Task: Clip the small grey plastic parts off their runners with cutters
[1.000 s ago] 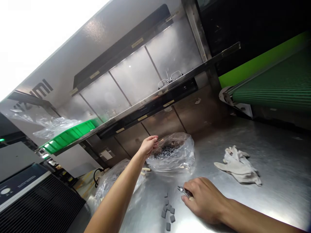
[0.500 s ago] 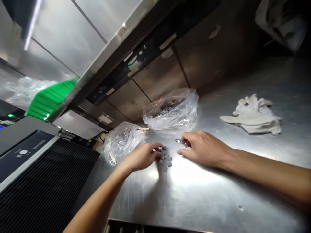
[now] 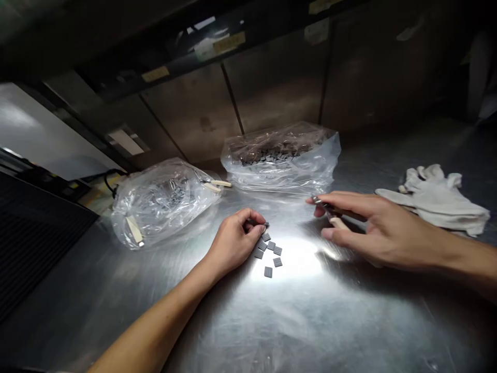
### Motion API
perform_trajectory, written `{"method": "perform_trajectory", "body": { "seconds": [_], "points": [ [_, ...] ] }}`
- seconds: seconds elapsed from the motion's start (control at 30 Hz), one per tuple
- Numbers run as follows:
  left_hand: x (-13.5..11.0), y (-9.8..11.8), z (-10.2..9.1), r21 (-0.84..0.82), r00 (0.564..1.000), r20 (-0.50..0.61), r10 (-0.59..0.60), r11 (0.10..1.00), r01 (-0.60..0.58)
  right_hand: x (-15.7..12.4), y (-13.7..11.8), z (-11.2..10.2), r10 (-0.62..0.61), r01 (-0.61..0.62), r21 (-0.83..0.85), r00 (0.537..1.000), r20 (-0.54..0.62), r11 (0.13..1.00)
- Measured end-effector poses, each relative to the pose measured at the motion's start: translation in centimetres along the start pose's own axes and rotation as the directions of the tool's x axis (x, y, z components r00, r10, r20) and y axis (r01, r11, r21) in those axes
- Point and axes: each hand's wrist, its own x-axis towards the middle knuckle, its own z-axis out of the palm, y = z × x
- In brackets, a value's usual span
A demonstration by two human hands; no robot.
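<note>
My left hand (image 3: 236,241) is closed in a pinch on a small dark grey square piece (image 3: 266,224), whose edge shows at the fingertips. Just below and to the right of those fingers, several more grey squares (image 3: 268,272) lie scattered on the metal table (image 3: 287,326). My right hand (image 3: 382,225) is wrapped round a pair of small cutting pliers (image 3: 338,223) with cream handles. Their metal jaws point up and to the left, above the table and apart from the squares. The fingers partly hide the handles, and motion blurs the tool a little.
Behind the hands stands a clear plastic bag (image 3: 277,176) with many dark pieces in it. Another clear bag (image 3: 155,212) lies to its left, with cream-coloured handles (image 3: 217,185) by it. White gloves (image 3: 442,204) lie at the right. A dark ribbed panel (image 3: 34,248) borders the left side.
The view has turned and come closer to the table. My left fingers have closed on a grey square. My right hand, with the pliers, has moved right, away from the squares.
</note>
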Motion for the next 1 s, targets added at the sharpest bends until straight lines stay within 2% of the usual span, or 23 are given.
{"method": "perform_trajectory", "body": {
  "seconds": [0.07, 0.1, 0.13, 0.23, 0.27, 0.37, 0.43, 0.53, 0.6, 0.67, 0.8, 1.0],
  "points": [
    [-0.2, -0.3, 0.3, -0.085, 0.999, -0.009, -0.037, 0.996, 0.036, -0.2, -0.2, -0.3, -0.067, 0.067, 0.004, 0.994, -0.092, 0.998],
    [-0.2, -0.3, 0.3, -0.125, 0.999, -0.011, -0.048, 0.991, 0.046, -0.3, -0.2, -0.4, -0.091, 0.09, -0.018, 0.992, -0.086, 0.996],
    [-0.3, -0.3, 0.3, -0.174, 0.998, -0.014, -0.055, 0.983, 0.051, -0.4, -0.2, -0.4, -0.104, 0.101, -0.062, 0.994, -0.039, 0.993],
    [-0.4, 0.2, 0.1, -0.352, 0.996, -0.055, -0.071, 0.935, 0.047, -0.8, 0.5, -0.5, -0.056, 0.095, -0.183, 0.977, 0.205, 0.979],
    [-0.4, 0.4, 0.0, -0.403, 0.994, -0.07, -0.084, 0.914, 0.049, -0.9, 0.9, -0.6, -0.033, 0.079, -0.207, 0.975, 0.219, 0.975],
    [-0.8, 1.1, 0.0, -0.497, 0.988, -0.083, -0.131, 0.864, 0.073, -1.0, 1.9, -0.5, -0.015, 0.03, -0.218, 0.998, 0.068, 0.975],
    [-1.1, 1.5, 0.1, -0.577, 0.986, -0.047, -0.161, 0.81, 0.104, -0.9, 2.1, -0.4, -0.031, 0.042, -0.21, 0.998, 0.058, 0.977],
    [-1.7, 2.4, 0.3, -0.743, 0.967, 0.05, -0.248, 0.638, 0.202, -0.7, 1.8, 0.0, -0.041, 0.069, -0.207, 0.99, 0.134, 0.976],
    [-2.0, 2.9, 0.4, -0.819, 0.939, 0.145, -0.31, 0.495, 0.29, -0.6, 1.2, 0.4, -0.038, 0.052, -0.212, 0.997, 0.07, 0.976],
    [-2.3, 3.4, 0.6, -0.841, 0.91, 0.23, -0.345, 0.4, 0.364, -0.5, 0.4, 1.0, -0.057, 0.052, -0.206, 0.998, -0.014, 0.977],
    [-2.9, 3.7, 1.0, -0.829, 0.886, 0.284, -0.368, 0.37, 0.419, -0.8, -1.6, 2.6, -0.153, 0.131, -0.193, 0.983, -0.104, 0.972],
    [-3.2, 4.1, 1.2, -0.838, 0.886, 0.289, -0.362, 0.352, 0.417, -1.2, -2.7, 4.1, -0.257, 0.229, -0.211, 0.959, -0.116, 0.95]
  ]
}}
